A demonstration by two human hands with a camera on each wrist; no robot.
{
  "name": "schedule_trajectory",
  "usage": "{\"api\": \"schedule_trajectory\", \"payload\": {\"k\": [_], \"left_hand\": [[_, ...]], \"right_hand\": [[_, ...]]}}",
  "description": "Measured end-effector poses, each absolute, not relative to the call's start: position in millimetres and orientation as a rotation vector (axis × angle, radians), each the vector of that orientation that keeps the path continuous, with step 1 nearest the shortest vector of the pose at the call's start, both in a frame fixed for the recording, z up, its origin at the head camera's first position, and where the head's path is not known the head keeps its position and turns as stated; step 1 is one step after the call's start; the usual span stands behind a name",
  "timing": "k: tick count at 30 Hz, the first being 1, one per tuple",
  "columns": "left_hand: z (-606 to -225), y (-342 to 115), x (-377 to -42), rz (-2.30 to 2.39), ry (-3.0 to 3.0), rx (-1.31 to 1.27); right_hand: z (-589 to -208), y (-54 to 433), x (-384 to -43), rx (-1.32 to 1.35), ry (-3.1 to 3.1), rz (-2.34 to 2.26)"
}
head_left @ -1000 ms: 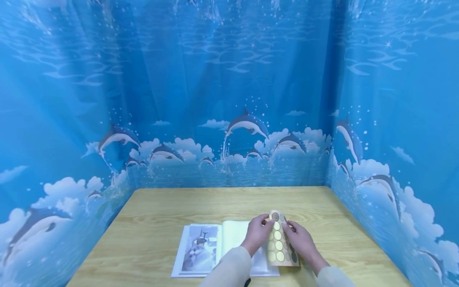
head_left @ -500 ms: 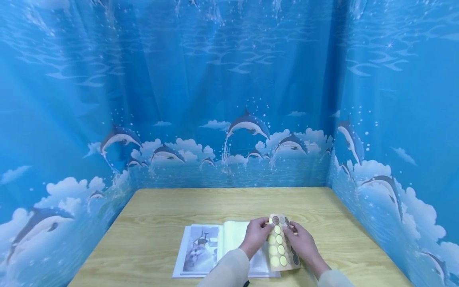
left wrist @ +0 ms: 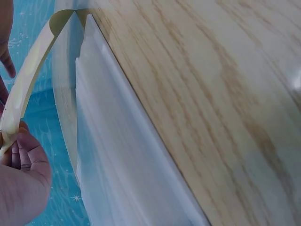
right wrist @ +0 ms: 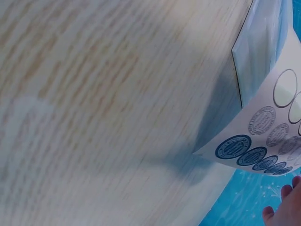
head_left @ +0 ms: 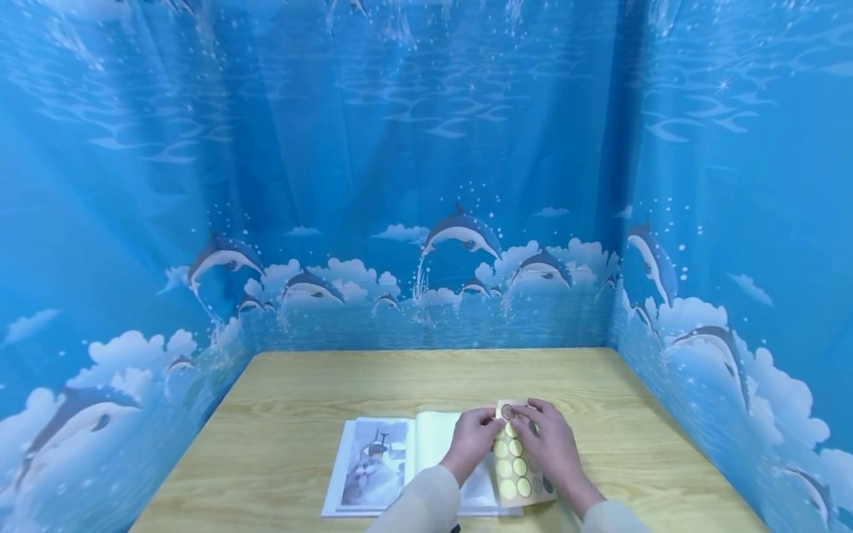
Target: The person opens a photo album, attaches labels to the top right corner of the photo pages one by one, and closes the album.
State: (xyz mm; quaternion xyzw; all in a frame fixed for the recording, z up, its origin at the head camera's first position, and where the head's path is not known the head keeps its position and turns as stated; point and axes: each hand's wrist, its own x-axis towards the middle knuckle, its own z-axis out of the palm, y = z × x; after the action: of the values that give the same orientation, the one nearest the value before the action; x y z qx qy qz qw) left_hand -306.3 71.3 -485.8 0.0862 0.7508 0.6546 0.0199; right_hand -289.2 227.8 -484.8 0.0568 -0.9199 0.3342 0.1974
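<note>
A curved sheet of round stickers [head_left: 513,468] is raised over the right side of an open photo album [head_left: 429,444]. Gold circles fill its left columns, with dark printed ones along the right side in the right wrist view. My left hand [head_left: 469,446] pinches the sheet's upper left edge between thumb and fingers. My right hand [head_left: 549,444] reaches across the sheet's front, its fingertips at a dark round sticker [head_left: 508,412] in the top left corner. Whether those fingertips pinch the sticker or only touch it is too small to tell. The album's left page shows a greyish photo [head_left: 375,463].
The album lies on a wood-grain table [head_left: 300,392]. Clear plastic sleeves [left wrist: 113,136] stand up slightly from its right page. A blue curtain [head_left: 373,222] printed with dolphins hangs behind and along both sides. A small black object [head_left: 456,528] shows at the left sleeve.
My right hand has left the sheet's upper right edge and moved left across its front to the top left sticker. The left hand keeps its pinch; the sheet has shifted slightly left and down.
</note>
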Motion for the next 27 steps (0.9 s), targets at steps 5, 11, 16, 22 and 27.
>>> {"api": "schedule_trajectory", "payload": {"k": [5,11,16,22,27], "left_hand": [[-486.2,70.2,-305.9,2.035,2.276,0.278],[-485.6,68.0,-304.4,2.036,2.230,0.311],[-484.0,66.7,-303.4,2.015,2.211,0.316],[-483.5,65.9,-303.7,1.992,2.198,0.328],[-483.7,65.6,-304.5,1.980,2.218,0.352]], "right_hand": [[-485.3,223.6,-289.4,0.203,-2.553,0.864],[-485.8,219.5,-289.7,0.228,-2.528,0.806],[-483.9,217.8,-288.3,0.233,-2.549,0.768],[-483.5,216.0,-288.5,0.222,-2.558,0.735],[-486.0,214.9,-289.3,0.232,-2.502,0.725]]}}
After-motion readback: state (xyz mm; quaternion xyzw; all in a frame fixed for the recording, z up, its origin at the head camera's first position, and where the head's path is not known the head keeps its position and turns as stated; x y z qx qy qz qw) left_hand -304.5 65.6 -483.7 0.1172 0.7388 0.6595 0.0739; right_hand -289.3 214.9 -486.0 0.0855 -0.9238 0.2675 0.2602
